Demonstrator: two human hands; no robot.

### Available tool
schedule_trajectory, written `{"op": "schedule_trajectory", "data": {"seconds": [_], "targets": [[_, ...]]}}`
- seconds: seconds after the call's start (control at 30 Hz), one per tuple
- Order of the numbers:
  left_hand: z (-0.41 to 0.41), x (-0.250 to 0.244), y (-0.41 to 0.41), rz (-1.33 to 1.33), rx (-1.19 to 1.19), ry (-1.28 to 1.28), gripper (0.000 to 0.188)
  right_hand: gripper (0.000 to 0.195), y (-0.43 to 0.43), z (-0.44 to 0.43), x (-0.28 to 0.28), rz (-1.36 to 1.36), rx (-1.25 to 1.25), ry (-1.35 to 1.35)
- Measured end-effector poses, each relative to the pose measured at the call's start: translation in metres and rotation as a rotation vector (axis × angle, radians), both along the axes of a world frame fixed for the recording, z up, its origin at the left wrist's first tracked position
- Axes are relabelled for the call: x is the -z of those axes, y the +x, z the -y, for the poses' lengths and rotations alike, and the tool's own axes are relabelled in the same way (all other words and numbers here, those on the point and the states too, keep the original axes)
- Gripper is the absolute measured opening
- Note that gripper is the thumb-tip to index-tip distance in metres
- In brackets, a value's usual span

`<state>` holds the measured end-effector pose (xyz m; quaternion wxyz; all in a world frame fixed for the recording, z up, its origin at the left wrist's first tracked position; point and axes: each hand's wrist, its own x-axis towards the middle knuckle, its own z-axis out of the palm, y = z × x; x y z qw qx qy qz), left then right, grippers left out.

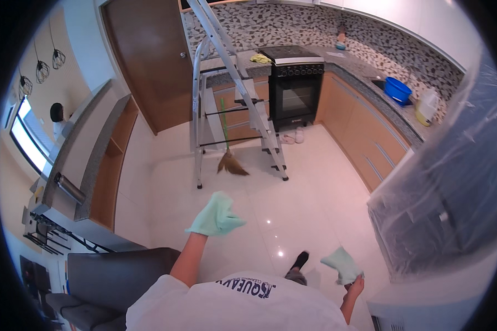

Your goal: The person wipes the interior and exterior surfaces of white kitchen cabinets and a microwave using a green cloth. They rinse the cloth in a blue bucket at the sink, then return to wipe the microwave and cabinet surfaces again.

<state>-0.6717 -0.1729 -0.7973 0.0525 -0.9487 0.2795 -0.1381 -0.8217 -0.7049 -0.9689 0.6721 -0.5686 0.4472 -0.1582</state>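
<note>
A mint-green cloth (217, 217) is wrapped over my left hand, hiding its fingers; only the bare forearm (189, 256) shows below it. It is raised over the white tiled floor (248, 207), in front of the aluminium stepladder (232, 74). At the lower right, my right hand (355, 286) grips the edge of a second mint-green cloth (342, 265), which spreads out up and to the left of the fingers. Both cloths appear in mid-air. One of my feet, in a black sock (301, 260), is on the floor between them.
A soft broom (230, 163) with a green handle leans within the ladder. Behind stand a black stove (297, 93) and counters with a blue basin (397, 90) and a jug (427, 108). Plastic sheeting (435, 207) covers a tall appliance at right; a dark sofa (120, 285) sits left.
</note>
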Motion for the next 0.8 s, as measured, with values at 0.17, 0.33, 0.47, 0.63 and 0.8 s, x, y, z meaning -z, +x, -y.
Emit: {"op": "schedule_trajectory", "data": {"seconds": [0.17,0.33,0.47,0.63,0.8], "targets": [[0.052,0.014,0.138,-0.656,-0.213,-1.375,0.026,0.019,0.148,0.058,0.059,-0.125,-0.266,-0.079],[0.104,0.025,0.274,-0.606,-0.484,-0.664,0.036,0.019,0.338,0.076,0.022,-0.125,-0.574,-0.319],[0.110,-0.025,0.355,-0.385,-0.246,-0.423,0.063,0.018,0.481,0.059,-0.023,0.027,-0.650,-0.001],[0.113,-0.082,0.414,-0.991,-0.138,-2.458,0.040,0.031,0.642,-0.011,-0.085,-0.010,-0.748,0.610],[0.088,-0.114,0.541,-0.614,-0.053,-2.410,0.040,0.035,0.764,-0.062,-0.102,0.174,-0.749,0.977]]}}
